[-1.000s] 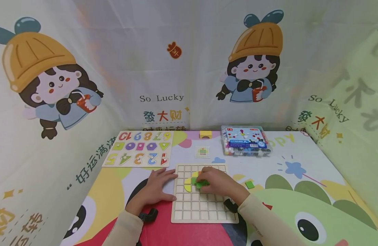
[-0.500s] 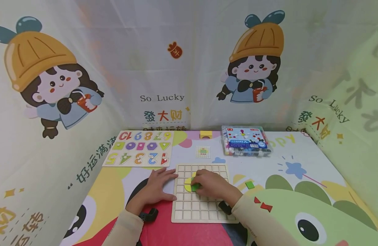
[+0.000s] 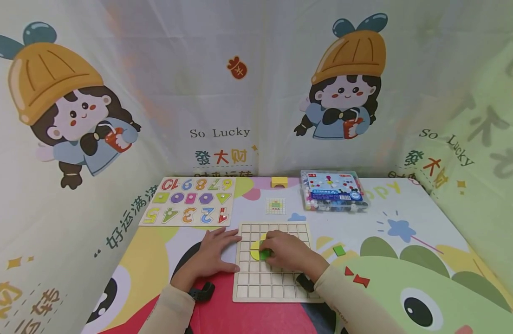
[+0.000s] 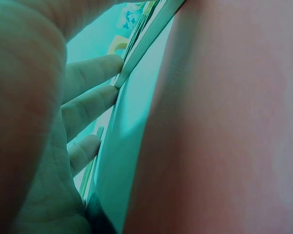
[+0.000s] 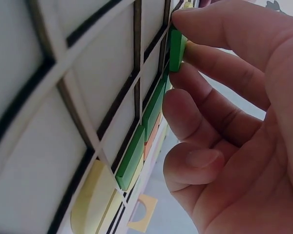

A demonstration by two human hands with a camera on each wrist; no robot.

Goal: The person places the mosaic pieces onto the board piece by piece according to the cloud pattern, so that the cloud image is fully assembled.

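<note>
A wooden grid board (image 3: 277,283) lies on the mat in front of me. My right hand (image 3: 287,253) rests over its upper middle and pinches a green square tile (image 3: 265,254) (image 5: 177,48) at the board's surface, beside a yellow rounded piece (image 3: 255,250). More green tiles (image 5: 136,156) sit in cells next to it in the right wrist view. My left hand (image 3: 214,253) lies flat on the mat with straight fingers (image 4: 93,73) against the board's left edge (image 4: 146,39).
A loose green tile (image 3: 339,251) lies right of the board. A small pattern card (image 3: 275,206), a yellow block (image 3: 279,182), a clear box of pieces (image 3: 332,191) and a number puzzle board (image 3: 189,202) sit further back. Printed cloth walls surround the mat.
My right hand has shifted left across the board with the green tile, from the middle cells to beside the yellow piece. The left hand has stayed put.
</note>
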